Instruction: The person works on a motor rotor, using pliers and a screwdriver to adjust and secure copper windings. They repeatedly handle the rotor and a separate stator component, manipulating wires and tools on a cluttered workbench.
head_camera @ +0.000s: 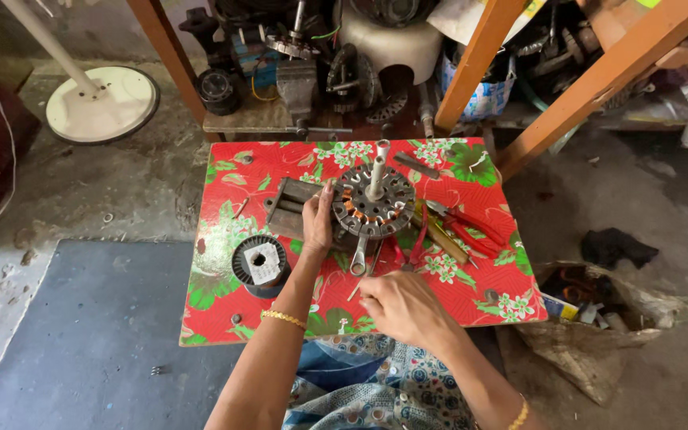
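My left hand (318,225) rests on the motor stator (373,203); my right hand (402,306) pinches something thin below it.

My left hand's fingers lie against the left rim of the stator, which stands in the middle of the frame on the small table (224,318) with its shaft pointing up. My right hand is half closed, fingers pinched narrow; what it holds is too small for me to tell. A wrench (360,256) lies under the stator, partly hidden. Red pliers (471,227) lie to the right and a wire spool (259,263) to the left, near the table edge. The flowered red cloth has open room at the lower left. Around is a grey concrete floor, with a white round fan base (103,103) at upper left.
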